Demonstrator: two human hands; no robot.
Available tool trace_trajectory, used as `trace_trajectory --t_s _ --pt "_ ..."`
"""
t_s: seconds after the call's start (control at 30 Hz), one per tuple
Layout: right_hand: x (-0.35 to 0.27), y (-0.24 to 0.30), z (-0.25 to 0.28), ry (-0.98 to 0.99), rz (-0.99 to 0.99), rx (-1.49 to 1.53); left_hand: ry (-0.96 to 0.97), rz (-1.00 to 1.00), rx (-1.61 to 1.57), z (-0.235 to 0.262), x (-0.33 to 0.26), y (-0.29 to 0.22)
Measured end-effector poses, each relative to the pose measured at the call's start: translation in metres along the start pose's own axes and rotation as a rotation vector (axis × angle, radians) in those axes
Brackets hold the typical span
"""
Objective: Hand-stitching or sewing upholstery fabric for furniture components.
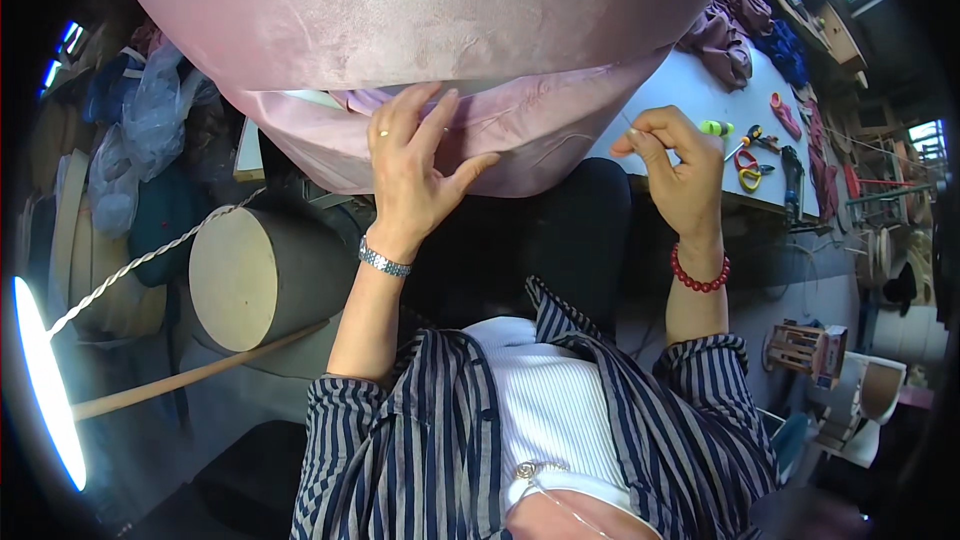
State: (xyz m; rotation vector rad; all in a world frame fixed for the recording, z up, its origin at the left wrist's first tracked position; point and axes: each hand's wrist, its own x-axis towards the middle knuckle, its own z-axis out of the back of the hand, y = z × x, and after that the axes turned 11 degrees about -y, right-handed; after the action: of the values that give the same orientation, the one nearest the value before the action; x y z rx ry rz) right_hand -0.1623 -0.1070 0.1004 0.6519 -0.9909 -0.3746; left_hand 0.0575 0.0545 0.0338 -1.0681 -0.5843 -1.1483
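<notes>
A large pink velvet-like upholstered piece [400,10] fills the top of the view. Below its curved edge, a loose pink fabric flap [545,110] hangs, with a gap between the two. My left hand [415,160] is open at this gap, its fingers spread and fingertips against the fabric near the edge. To the right of the flap, my right hand [675,160] is raised with thumb and forefinger pinched on a thin, needle-like sliver. A fine thread [565,137] shows against the flap.
On the white table [680,90] at right lie scissors [747,170], a screwdriver [740,147], a green spool-like item [716,127] and bunched pink fabric [722,45]. A round padded cylinder [235,278] and a bright lamp [48,380] stand at left.
</notes>
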Motion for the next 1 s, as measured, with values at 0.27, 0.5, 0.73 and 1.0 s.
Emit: trace_trajectory --t_s 0.27,0.5,0.73,1.0 --pt "0.003 0.017 0.007 0.039 -0.05 -0.375 -0.208 0.062 0.005 0.01 -0.025 -0.002" --pt "0.024 0.01 -0.009 0.191 0.244 -0.713 -0.1 0.135 0.001 -0.004 -0.029 -0.02" --pt "0.026 -0.003 -0.015 0.186 0.249 -0.62 -0.169 0.183 -0.048 -0.015 -0.032 -0.016" --pt "0.021 -0.012 -0.009 0.119 -0.111 -0.263 -0.16 0.204 -0.064 -0.015 -0.031 -0.023"
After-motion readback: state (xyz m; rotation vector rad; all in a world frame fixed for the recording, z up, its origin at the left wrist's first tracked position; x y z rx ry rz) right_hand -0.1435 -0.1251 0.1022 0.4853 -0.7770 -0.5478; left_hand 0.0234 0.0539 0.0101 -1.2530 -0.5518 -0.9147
